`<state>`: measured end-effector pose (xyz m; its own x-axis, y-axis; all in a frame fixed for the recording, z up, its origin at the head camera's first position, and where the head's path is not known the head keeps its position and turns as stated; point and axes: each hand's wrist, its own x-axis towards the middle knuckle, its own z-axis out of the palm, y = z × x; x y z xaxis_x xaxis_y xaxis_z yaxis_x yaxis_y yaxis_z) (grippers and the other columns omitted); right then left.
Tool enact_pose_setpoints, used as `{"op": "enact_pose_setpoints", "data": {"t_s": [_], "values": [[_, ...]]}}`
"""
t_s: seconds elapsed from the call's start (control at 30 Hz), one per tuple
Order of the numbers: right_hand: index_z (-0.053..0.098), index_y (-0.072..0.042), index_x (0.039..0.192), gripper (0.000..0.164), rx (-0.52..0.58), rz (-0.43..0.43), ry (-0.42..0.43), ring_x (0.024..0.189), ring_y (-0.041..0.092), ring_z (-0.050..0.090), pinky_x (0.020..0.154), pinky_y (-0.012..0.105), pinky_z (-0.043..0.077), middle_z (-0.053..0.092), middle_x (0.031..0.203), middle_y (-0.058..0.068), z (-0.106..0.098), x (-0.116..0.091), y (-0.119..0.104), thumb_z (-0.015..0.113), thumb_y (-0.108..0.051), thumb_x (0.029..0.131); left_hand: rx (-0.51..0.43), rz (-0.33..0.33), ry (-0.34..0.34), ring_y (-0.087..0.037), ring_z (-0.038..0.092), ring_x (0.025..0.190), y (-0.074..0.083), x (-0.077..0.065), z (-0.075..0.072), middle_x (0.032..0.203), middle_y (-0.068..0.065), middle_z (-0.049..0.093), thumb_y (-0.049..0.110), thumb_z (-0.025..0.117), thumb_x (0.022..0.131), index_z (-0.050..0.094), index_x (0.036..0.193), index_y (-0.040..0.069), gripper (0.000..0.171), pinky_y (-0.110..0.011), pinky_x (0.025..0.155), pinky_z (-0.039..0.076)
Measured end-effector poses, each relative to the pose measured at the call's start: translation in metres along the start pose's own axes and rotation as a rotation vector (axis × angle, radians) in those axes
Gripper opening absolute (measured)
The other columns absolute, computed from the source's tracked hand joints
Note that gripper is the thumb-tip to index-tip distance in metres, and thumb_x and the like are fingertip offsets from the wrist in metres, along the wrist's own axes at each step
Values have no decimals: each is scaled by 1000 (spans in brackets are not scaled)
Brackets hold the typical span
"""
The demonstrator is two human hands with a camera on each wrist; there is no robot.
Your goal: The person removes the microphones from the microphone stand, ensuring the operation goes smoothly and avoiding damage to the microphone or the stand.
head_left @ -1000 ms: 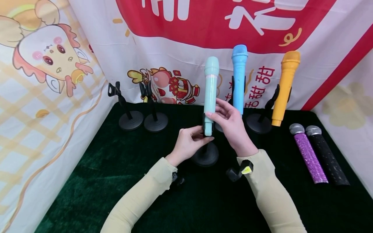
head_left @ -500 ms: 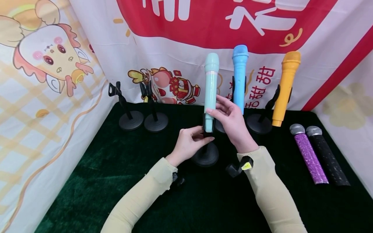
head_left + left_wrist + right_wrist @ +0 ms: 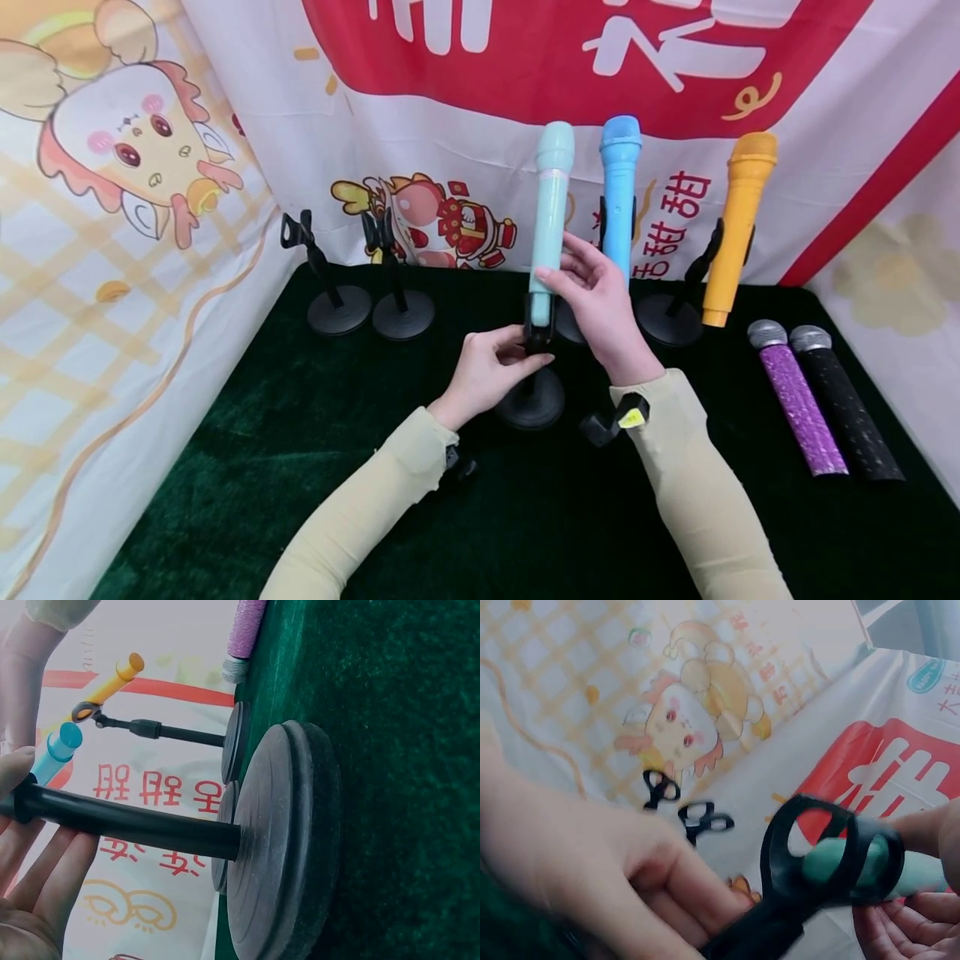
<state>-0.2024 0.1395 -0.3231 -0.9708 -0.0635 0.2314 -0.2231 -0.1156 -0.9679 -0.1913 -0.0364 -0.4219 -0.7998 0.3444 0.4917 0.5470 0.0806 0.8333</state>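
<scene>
A mint-green microphone (image 3: 551,221) stands upright, its lower end inside the black clip (image 3: 776,859) of a desk stand (image 3: 531,404). My right hand (image 3: 600,312) pinches its lower body between thumb and fingers, above the clip. My left hand (image 3: 483,375) grips the stand just below the clip; in the left wrist view the stand's pole (image 3: 142,825) runs from those fingers to the round base. The right wrist view shows the microphone's tail (image 3: 840,861) within the clip's ring. Behind my right hand, a blue microphone (image 3: 619,200) sits on another stand, partly hidden.
An orange microphone (image 3: 738,229) leans in a stand at the back right. Purple (image 3: 802,408) and black (image 3: 847,400) microphones lie on the right side of the green cloth (image 3: 300,467). Two stands (image 3: 339,308) (image 3: 402,312) with vacant clips stand back left, before the printed backdrop.
My right hand has moved upward with the mint-green microphone, whose lower end has risen within the clip. My left hand keeps its grip on the stand, nearly still.
</scene>
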Motion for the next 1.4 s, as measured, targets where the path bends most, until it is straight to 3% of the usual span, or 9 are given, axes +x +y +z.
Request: {"op": "enact_pose_setpoints", "data": {"t_s": [0.43,0.63,1.17,1.4], "values": [[52,-8,147,59,87,-89,115,115,24,62,102,33,50,64,126,15,-5,9,-18,77,-10,93,9,1,-10,-9,73,85,-1,0,0,103,5,75,22,79,93,75,114,13,23,-30,74,62],[55,-10,144,57,107,-139,150,113,26,61,93,30,53,65,125,15,-15,8,-24,77,-10,92,11,-7,-16,-9,73,87,1,0,-1,104,5,75,21,78,93,75,114,13,23,-30,76,61],[56,-11,143,60,53,-93,194,117,26,60,102,32,50,67,124,13,-34,-1,-24,82,-13,89,-7,-9,-23,-11,73,88,0,0,-2,106,4,75,21,78,94,74,116,13,24,-31,77,61],[58,-10,141,59,29,-78,209,113,25,63,96,30,52,68,123,12,-42,-7,-21,83,-13,88,-1,-34,-41,-10,73,89,1,1,-3,107,4,75,22,78,93,74,117,13,26,-30,78,61]]}}
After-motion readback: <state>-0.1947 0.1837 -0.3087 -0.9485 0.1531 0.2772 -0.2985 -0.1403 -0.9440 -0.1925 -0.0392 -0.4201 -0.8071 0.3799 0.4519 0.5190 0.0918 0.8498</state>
